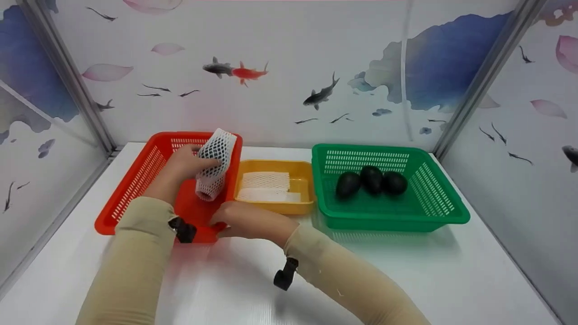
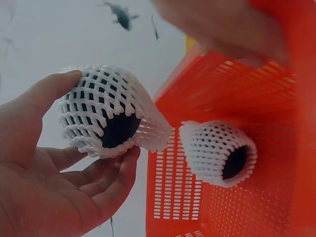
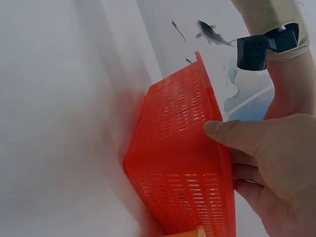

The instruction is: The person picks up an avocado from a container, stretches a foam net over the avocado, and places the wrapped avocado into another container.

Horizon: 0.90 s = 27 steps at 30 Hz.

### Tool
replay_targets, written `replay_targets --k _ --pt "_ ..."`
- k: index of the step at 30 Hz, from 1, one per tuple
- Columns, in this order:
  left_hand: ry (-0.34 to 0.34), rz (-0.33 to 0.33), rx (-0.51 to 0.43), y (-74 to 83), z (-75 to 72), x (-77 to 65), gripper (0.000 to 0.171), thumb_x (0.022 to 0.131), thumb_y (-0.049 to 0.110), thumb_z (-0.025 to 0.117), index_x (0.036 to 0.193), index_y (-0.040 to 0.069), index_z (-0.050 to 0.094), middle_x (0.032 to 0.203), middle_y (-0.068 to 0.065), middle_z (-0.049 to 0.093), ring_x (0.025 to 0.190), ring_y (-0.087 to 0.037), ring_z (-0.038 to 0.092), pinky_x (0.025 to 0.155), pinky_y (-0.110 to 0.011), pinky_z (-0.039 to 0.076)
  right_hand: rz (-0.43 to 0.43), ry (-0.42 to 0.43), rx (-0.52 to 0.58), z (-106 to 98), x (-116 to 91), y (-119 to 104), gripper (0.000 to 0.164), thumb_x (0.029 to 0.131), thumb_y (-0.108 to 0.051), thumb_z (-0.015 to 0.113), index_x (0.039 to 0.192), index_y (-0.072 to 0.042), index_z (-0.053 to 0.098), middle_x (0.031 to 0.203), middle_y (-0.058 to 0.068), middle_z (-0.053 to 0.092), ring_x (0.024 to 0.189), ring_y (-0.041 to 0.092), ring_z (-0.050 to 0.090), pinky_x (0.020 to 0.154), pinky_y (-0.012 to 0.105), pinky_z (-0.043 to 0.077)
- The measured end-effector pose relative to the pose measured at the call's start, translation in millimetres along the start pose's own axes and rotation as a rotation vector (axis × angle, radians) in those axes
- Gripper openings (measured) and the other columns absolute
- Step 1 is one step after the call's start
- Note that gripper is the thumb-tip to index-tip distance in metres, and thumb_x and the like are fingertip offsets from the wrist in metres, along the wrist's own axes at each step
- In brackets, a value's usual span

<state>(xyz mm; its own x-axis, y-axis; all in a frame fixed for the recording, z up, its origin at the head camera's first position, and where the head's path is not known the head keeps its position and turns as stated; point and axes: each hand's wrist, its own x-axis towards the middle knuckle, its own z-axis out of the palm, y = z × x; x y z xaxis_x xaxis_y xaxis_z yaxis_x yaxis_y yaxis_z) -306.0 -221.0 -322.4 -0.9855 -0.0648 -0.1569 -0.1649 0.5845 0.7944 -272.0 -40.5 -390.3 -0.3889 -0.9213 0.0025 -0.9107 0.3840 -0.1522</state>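
My left hand (image 1: 184, 162) grips a dark, avocado-like fruit in a white foam net sleeve (image 2: 96, 106), thumb on one side and fingers on the other. The netted fruit is held over the red basket (image 1: 192, 207). Inside that basket lies a second netted fruit (image 2: 212, 153), its dark end showing through the sleeve's opening. At the basket's near right corner my right hand (image 1: 253, 221) pinches the rim; in the right wrist view the thumb (image 3: 227, 129) presses the outer wall and the fingers are behind it.
A yellow basket (image 1: 280, 208) with flat white foam net sleeves (image 1: 265, 181) stands right of the red one. Further right, a green basket (image 1: 393, 221) holds three bare dark fruits (image 1: 348, 184). Printed wall panels (image 1: 271, 113) enclose the white table (image 1: 244, 289) at the back and sides.
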Motion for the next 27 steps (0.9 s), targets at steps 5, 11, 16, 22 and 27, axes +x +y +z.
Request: replay_targets --k 5,11,16,22,27 --pt "0.01 -0.019 -0.037 -2.9 -5.9 15.9 0.076 0.086 0.035 0.074 0.143 0.001 0.037 0.137 -0.021 0.048 0.119 -0.038 0.051 0.098 -0.048 0.046 -0.021 -0.049 -0.078 -4.0 4.0 0.5 0.029 0.085 -0.034 0.072 0.109 -0.018 0.071 0.091 -0.009 0.066 0.083 0.005 0.056 0.081 0.009 0.043" --pt "0.029 -0.035 -0.049 -14.2 -10.9 29.2 0.074 0.087 0.036 0.073 0.142 -0.001 0.038 0.135 -0.022 0.049 0.116 -0.038 0.052 0.098 -0.048 0.046 0.051 -0.081 0.108 -12.1 8.2 0.6 0.031 0.08 -0.029 0.076 0.109 -0.019 0.074 0.091 -0.011 0.065 0.085 0.004 0.055 0.082 0.01 0.043" --pt "0.069 -0.06 -0.065 -24.9 -15.1 40.3 0.072 0.089 0.035 0.07 0.141 -0.004 0.038 0.134 -0.024 0.049 0.114 -0.039 0.052 0.099 -0.049 0.045 0.12 -0.132 0.182 -18.7 10.9 -0.7 0.033 0.08 -0.026 0.077 0.112 -0.021 0.074 0.092 -0.013 0.065 0.085 0.003 0.056 0.083 0.011 0.044" --pt "0.136 -0.079 -0.072 -38.7 -18.2 55.8 0.07 0.091 0.033 0.069 0.141 -0.005 0.039 0.134 -0.026 0.05 0.115 -0.039 0.051 0.099 -0.049 0.045 0.162 -0.172 0.159 -22.3 15.6 -4.3 0.032 0.08 -0.027 0.078 0.111 -0.023 0.074 0.089 -0.014 0.064 0.083 0.004 0.055 0.08 0.011 0.044" --pt "0.171 -0.131 0.007 -44.2 -16.0 62.2 0.068 0.09 0.033 0.069 0.139 -0.006 0.042 0.132 -0.026 0.051 0.112 -0.04 0.053 0.094 -0.05 0.048 0.165 -0.171 0.152 -21.2 16.0 -2.8 0.026 0.08 -0.025 0.079 0.106 -0.021 0.076 0.083 -0.012 0.064 0.078 0.006 0.055 0.073 0.012 0.045"
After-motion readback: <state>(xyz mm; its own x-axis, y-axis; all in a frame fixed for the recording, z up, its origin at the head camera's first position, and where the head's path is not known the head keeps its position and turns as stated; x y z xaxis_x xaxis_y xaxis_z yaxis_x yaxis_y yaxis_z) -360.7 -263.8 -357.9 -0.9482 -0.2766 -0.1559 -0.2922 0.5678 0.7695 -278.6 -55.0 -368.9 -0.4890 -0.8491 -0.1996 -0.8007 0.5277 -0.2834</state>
